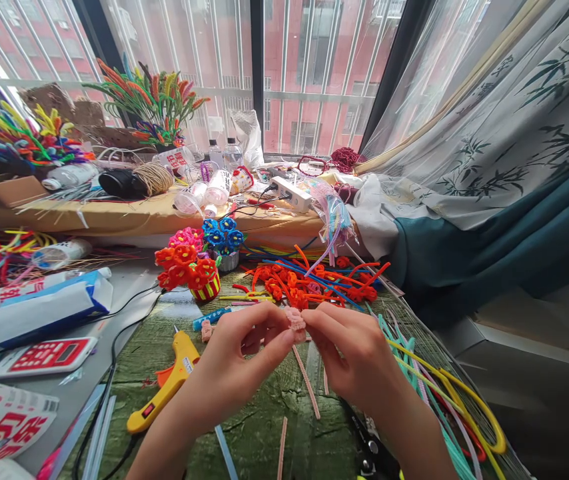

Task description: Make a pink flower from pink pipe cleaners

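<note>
Between my two hands, over the green work surface [244, 427], is a small pale pink piece of coiled pipe cleaner [294, 321]. My left hand [252, 353] pinches it from the left with thumb and fingers. From the other side, the fingertips of my right hand [352, 343] close on its right edge. A loose pink pipe cleaner [307, 383] lies just below, and a cut pink length [282, 447] is nearer to me. Another small pink coiled piece [206, 331] sits left of my left hand. Black-handled pliers or cutters [372, 447] lie partly hidden under my right forearm.
A yellow glue gun [174, 377] with a black cord lies on the left. Behind my hands are orange pipe-cleaner flowers [297, 283] and small flower pots [207, 287]. Loose pipe cleaners [444, 393] spread at right. A calculator [44, 357] and a power strip [290, 195] are farther off.
</note>
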Available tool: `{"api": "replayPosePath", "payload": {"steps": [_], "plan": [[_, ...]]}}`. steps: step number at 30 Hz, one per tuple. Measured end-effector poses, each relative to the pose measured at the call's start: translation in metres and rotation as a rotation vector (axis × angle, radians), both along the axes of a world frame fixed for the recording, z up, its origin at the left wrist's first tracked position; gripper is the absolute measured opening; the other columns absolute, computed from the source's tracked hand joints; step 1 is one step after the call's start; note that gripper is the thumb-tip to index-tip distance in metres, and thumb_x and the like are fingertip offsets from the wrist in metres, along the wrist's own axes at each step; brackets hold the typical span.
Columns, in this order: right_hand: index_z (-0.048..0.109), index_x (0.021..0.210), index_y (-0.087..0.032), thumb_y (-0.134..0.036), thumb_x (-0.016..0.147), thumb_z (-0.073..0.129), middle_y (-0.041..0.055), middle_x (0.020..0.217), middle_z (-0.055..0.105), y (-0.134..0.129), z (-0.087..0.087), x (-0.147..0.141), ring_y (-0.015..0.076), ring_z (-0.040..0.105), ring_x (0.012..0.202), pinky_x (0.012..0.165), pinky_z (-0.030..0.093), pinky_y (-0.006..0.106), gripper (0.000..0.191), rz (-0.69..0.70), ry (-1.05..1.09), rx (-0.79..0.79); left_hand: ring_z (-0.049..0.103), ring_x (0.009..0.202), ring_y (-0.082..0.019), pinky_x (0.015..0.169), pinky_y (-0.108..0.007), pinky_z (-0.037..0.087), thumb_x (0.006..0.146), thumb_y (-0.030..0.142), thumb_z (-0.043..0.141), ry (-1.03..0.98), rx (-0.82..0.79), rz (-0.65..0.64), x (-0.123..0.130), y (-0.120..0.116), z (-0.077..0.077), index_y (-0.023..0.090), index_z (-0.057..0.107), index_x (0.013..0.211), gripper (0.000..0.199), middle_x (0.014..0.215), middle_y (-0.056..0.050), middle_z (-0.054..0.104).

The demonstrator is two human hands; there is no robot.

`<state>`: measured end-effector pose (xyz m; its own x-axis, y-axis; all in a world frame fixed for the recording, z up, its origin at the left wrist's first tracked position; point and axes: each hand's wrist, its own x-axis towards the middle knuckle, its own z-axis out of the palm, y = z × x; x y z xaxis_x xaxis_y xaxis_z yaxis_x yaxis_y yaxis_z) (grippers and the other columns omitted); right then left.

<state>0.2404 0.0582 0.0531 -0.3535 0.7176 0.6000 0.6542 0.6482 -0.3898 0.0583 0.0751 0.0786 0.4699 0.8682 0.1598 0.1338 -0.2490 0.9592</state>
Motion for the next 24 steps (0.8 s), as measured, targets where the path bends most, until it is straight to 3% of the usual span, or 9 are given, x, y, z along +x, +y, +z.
{"api": "replayPosePath", "payload": {"steps": [9, 13, 19, 24], "plan": [[0.064, 0.094, -0.016, -0.009, 0.091, 0.046, 0.0027, 0.071, 0.059, -0.0036, 0.0041, -0.0001, 0.0165, 0.053, 0.064, 0.060, 0.035, 0.028, 0.019, -0.047, -0.045, 0.033, 0.060, 0.077, -0.012, 0.068, -0.019, 0.048, 0.083, 0.030, 0.066, -0.116, -0.114, 0.052, 0.0067, -0.0002, -0.0024, 0.018, 0.064, 0.081, 0.012, 0.081, 0.000, 0.065], [0.064, 0.091, -0.018, -0.022, 0.095, 0.049, 0.0007, 0.074, 0.062, -0.0024, 0.0075, 0.0006, 0.0126, 0.053, 0.062, 0.057, 0.036, 0.024, 0.016, 0.036, 0.189, -0.215, 0.059, 0.076, -0.012, 0.069, -0.019, 0.047, 0.082, 0.027, 0.067, -0.159, -0.150, 0.040, 0.0052, 0.0000, -0.0008, 0.018, 0.065, 0.080, 0.010, 0.081, 0.000, 0.065], [0.064, 0.074, -0.016, -0.050, 0.088, 0.056, -0.0021, 0.059, 0.054, 0.0045, 0.0046, 0.0024, 0.0100, 0.046, 0.053, 0.048, 0.033, 0.022, 0.038, 0.180, 0.502, -0.669, 0.056, 0.073, -0.015, 0.065, -0.023, 0.045, 0.081, 0.030, 0.066, -0.137, -0.152, 0.008, 0.0017, -0.0005, 0.0009, 0.016, 0.063, 0.075, 0.015, 0.075, -0.002, 0.062], [0.059, 0.064, -0.015, -0.049, 0.080, 0.067, -0.0052, 0.057, 0.045, 0.0027, 0.0037, -0.0026, 0.0077, 0.034, 0.053, 0.047, 0.024, 0.022, 0.038, 0.215, 0.712, -0.802, 0.049, 0.068, -0.013, 0.059, -0.022, 0.038, 0.082, 0.035, 0.063, -0.104, -0.142, -0.011, 0.0016, -0.0021, 0.0000, 0.017, 0.059, 0.075, 0.020, 0.071, 0.000, 0.055]]}}
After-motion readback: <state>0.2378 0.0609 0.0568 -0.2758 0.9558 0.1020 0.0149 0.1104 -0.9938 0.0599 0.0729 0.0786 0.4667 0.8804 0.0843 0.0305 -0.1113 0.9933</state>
